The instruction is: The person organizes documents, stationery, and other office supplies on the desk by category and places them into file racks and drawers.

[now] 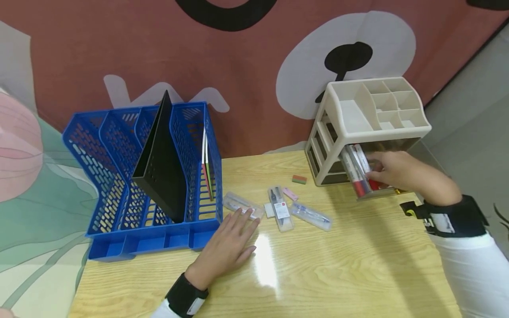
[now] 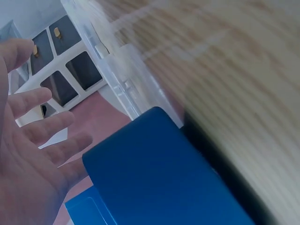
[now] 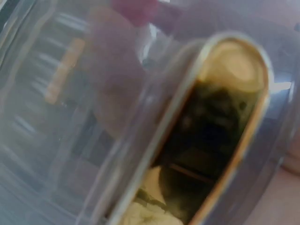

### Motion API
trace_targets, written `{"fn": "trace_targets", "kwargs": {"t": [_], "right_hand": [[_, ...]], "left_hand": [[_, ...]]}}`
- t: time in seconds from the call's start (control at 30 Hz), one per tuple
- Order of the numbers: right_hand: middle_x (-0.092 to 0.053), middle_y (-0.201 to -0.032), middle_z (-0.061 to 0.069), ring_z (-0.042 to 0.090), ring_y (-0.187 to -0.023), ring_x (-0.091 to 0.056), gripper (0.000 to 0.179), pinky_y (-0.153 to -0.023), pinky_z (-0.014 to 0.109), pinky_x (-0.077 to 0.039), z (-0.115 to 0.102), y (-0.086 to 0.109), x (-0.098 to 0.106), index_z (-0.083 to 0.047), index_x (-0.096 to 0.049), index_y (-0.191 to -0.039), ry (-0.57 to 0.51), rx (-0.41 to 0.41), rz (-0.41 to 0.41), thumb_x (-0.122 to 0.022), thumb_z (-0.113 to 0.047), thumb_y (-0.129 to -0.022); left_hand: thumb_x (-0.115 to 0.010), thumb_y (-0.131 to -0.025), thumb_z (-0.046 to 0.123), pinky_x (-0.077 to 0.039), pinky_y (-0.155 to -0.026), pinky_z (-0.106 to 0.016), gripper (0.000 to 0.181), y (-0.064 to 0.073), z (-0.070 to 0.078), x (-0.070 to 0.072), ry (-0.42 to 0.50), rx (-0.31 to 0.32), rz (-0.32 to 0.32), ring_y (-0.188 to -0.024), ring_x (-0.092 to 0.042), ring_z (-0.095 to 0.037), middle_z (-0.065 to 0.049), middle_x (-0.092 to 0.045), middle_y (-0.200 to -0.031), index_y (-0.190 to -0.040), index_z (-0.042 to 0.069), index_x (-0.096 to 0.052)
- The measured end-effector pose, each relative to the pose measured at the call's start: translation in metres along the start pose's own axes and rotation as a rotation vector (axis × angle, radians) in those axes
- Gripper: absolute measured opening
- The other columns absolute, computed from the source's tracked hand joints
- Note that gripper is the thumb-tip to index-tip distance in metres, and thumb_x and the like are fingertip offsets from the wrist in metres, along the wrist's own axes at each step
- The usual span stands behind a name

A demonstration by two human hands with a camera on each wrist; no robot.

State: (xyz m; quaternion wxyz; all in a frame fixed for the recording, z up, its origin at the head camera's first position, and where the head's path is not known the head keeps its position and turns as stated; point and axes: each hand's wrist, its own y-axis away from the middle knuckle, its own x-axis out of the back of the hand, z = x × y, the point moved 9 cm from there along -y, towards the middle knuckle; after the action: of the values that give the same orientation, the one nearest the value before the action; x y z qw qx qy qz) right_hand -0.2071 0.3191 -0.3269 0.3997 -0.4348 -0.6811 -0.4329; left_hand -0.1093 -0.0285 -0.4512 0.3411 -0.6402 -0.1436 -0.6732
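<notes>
Our left hand (image 1: 226,247) has loose, spread fingers by a clear case (image 1: 233,202), but we can't tell if our right hand (image 1: 401,170) grips anything in the open drawer (image 1: 385,193) at the desk's (image 1: 302,269) back right corner, whose red-and-white packs (image 1: 354,170) look light, stiff and slippery, best pinched by their sides.

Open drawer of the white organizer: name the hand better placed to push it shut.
Right, most likely: the right hand is at the drawer, while the left hand is over by the blue rack.
</notes>
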Motion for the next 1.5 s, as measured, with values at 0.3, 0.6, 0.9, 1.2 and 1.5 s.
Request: {"fn": "trace_targets", "kwargs": {"t": [0.3, 0.6, 0.9, 1.2, 1.5], "right_hand": [[-0.072, -0.095, 0.025, 0.031, -0.078, -0.067, 0.047, -0.065, 0.050, -0.057, -0.008, 0.010, 0.006, 0.011, -0.052, -0.130, 0.020, 0.029, 0.109, -0.061, -0.017, -0.094], [-0.068, -0.102, 0.025, 0.038, -0.084, -0.064, 0.036, -0.066, 0.060, -0.052, -0.015, 0.044, 0.020, 0.003, -0.061, -0.120, 0.035, 0.003, 0.427, -0.059, -0.025, -0.096], [-0.068, -0.100, 0.020, 0.036, -0.091, -0.059, 0.019, -0.070, 0.056, -0.048, -0.029, 0.079, 0.026, 0.002, -0.069, -0.102, 0.038, 0.164, 0.785, -0.064, -0.003, -0.084], [-0.067, -0.103, 0.026, 0.045, -0.102, -0.053, 0.025, -0.086, 0.057, -0.042, -0.027, 0.102, 0.025, 0.007, -0.070, -0.102, -0.004, 0.230, 0.989, -0.054, -0.003, -0.086], [-0.058, -0.106, 0.036, 0.052, -0.095, -0.049, 0.025, -0.073, 0.048, -0.037, -0.003, 0.128, 0.026, 0.015, -0.064, -0.101, -0.014, 0.071, 1.182, -0.051, 0.002, -0.084]], "left_hand": [[-0.057, -0.093, 0.043, -0.033, -0.112, -0.057, 0.066, 0.002, -0.005, 0.000, -0.010, 0.017, -0.016, -0.140, -0.031, -0.040, -0.018, -0.035, -0.155, -0.149, 0.012, -0.040], [-0.057, -0.092, 0.043, -0.032, -0.113, -0.056, 0.067, 0.004, -0.006, 0.000, -0.002, 0.039, -0.003, -0.141, -0.030, -0.038, -0.017, -0.034, -0.156, -0.150, 0.014, -0.038], [-0.058, -0.092, 0.042, -0.033, -0.112, -0.057, 0.067, 0.003, -0.004, -0.001, -0.011, 0.034, 0.010, -0.141, -0.030, -0.039, -0.017, -0.035, -0.156, -0.149, 0.013, -0.039], [-0.056, -0.093, 0.042, -0.033, -0.113, -0.056, 0.065, -0.003, 0.003, -0.001, -0.017, 0.017, 0.010, -0.142, -0.028, -0.038, -0.016, -0.036, -0.156, -0.150, 0.013, -0.038], [-0.057, -0.093, 0.040, -0.034, -0.112, -0.056, 0.064, -0.005, 0.006, -0.004, -0.032, 0.003, 0.010, -0.140, -0.032, -0.040, -0.017, -0.037, -0.155, -0.149, 0.013, -0.040]]}}
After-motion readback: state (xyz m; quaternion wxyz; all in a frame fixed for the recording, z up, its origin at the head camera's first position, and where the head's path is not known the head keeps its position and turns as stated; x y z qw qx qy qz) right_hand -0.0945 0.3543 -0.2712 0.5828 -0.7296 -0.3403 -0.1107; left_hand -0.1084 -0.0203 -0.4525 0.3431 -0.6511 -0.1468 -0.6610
